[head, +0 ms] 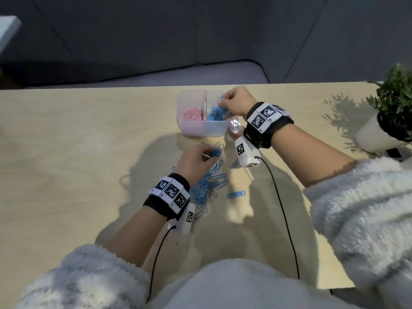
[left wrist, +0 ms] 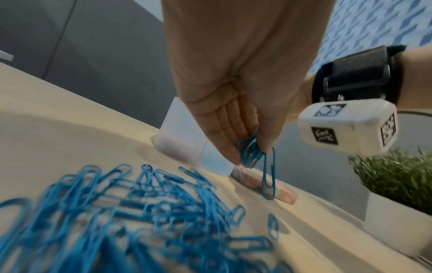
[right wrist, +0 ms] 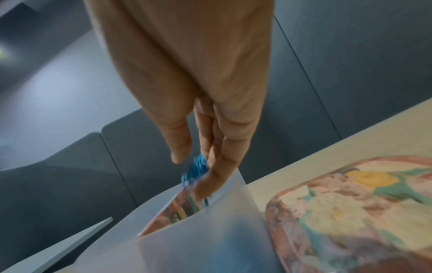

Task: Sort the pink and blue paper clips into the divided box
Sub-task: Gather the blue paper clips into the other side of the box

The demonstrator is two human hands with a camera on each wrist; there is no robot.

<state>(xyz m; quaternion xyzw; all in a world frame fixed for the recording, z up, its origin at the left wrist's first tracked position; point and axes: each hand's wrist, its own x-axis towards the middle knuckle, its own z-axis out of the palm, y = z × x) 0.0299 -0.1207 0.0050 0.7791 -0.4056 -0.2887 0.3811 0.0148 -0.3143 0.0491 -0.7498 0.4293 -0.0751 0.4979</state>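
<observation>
On the bench [head: 66,152], a translucent divided box [head: 200,130] sits at the far centre, with a pink divider [head: 205,103] upright in the middle. Left compartment: pink paper clips [head: 190,114]. Right compartment: blue paper clips [head: 215,115].

Right hand [head: 238,103]: positioned over the right compartment. Thumb and fingers are pinched on a small bunch of blue clips [right wrist: 197,169] just above the box rim; the right wrist view is blurred, so the count cannot be told.

Left hand [head: 196,161]: nearer the person, above the loose pile of blue clips [head: 207,188] on the bench. Fingers are curled, and the fingertips [left wrist: 228,147] pinch a tangled cluster of blue clips [left wrist: 250,149]. One clip [left wrist: 268,177] dangles from the cluster, clear of the bench in the left wrist view.

The pile lies between the left wrist and the box. A single blue clip [head: 236,194] lies apart to its right, and a few more are scattered at the pile's edges.

Other items: a floral-patterned object [right wrist: 350,212] lies flat on the bench just right of the box, partly hidden under the right wrist in the head view. A potted plant [head: 392,112] in a white pot stands at the far right edge. Both wrists carry black straps with marker tags and white camera units with cables.
</observation>
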